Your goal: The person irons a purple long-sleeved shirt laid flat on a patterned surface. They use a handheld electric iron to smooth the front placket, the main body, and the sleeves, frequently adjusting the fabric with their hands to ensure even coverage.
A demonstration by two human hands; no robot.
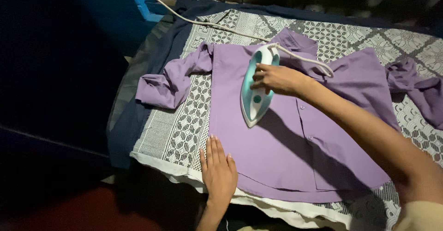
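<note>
Purple shirt point(286, 143) lies mid-ironing on a patterned cloth point(180, 129): right hand point(277, 79) grips the white-and-teal iron point(256, 90); left hand point(219, 171), fingers flat and open, pins the hem. Creased sleeves apparently remain.

My right hand point(277, 79) grips the white-and-teal iron point(256, 90) on the purple button shirt point(286, 143) (laid flat); my left hand point(218, 173) presses its hem.
</note>
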